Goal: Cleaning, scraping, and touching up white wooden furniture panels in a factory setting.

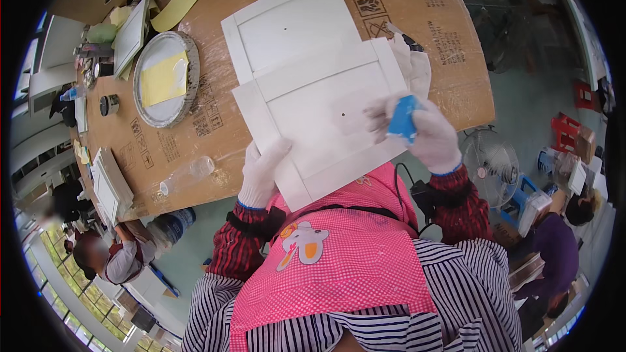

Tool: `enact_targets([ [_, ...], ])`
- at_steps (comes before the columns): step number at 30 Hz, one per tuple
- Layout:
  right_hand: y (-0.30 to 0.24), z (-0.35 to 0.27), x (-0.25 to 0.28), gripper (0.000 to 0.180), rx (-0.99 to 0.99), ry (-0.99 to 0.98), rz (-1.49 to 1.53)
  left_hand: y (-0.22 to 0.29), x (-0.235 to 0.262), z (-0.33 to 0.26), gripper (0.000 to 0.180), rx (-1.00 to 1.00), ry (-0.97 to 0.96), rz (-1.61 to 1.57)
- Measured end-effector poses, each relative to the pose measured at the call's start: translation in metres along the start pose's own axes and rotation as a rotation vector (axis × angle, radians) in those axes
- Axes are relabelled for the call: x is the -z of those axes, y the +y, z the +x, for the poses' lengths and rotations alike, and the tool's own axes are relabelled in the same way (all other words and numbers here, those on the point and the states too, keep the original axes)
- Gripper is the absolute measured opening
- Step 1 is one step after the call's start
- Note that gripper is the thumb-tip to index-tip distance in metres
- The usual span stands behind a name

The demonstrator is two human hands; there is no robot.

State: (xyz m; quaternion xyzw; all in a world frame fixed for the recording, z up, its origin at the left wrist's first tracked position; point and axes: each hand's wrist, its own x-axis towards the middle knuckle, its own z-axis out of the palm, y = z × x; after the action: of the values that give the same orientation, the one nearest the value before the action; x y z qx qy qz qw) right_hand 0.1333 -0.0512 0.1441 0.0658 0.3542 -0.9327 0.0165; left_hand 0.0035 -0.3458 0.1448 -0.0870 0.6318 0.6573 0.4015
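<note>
A white framed panel (306,127), like a cabinet door, is tilted across the near edge of the table in front of me, with a small dark hole near its middle. My left hand (263,168), in a white glove, grips its near left edge, thumb on top. Over the panel's right side, my gloved right hand (432,135) is closed on a blue flat piece (404,117); its exact kind does not show. Motion smears some of that hand's fingertips. Under the far side of the held panel lies a second white panel (287,23), partly covered.
Cardboard covers the table (450,85). To the left are a round lid (193,88) with a yellow sheet (164,78), a small jar (109,105), a plastic bottle (189,175) and stacked panels (111,186). A fan (490,166) stands right; other people work on both sides.
</note>
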Motion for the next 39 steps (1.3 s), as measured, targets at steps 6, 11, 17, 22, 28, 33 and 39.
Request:
enact_targets([
  [6,0.039,0.004,0.085,0.042,-0.321,-0.115,0.266,-0.005,-0.017,0.019,0.041,0.062,-0.157,0.215],
  [11,-0.014,0.006,0.144,0.036,0.141,0.409,0.416,0.022,-0.033,0.018,0.042,0.074,-0.184,0.191],
  [17,0.000,-0.014,0.116,0.031,0.190,0.653,-0.813,0.021,-0.030,0.024,0.043,0.090,-0.093,0.200],
  [22,0.009,-0.009,0.096,0.033,0.281,0.616,-1.271,0.020,-0.034,0.027,0.038,0.057,-0.056,0.253],
  [28,0.009,-0.005,0.089,0.031,0.331,0.538,-1.329,0.016,-0.025,0.034,0.044,0.077,-0.062,0.309],
  [33,0.027,-0.027,0.084,0.035,0.287,0.462,-1.508,0.018,-0.027,0.034,0.049,0.060,-0.054,0.257],
  [39,0.025,-0.007,0.098,0.034,0.364,0.574,-1.576,0.020,-0.029,0.041,0.055,0.062,-0.058,0.323],
])
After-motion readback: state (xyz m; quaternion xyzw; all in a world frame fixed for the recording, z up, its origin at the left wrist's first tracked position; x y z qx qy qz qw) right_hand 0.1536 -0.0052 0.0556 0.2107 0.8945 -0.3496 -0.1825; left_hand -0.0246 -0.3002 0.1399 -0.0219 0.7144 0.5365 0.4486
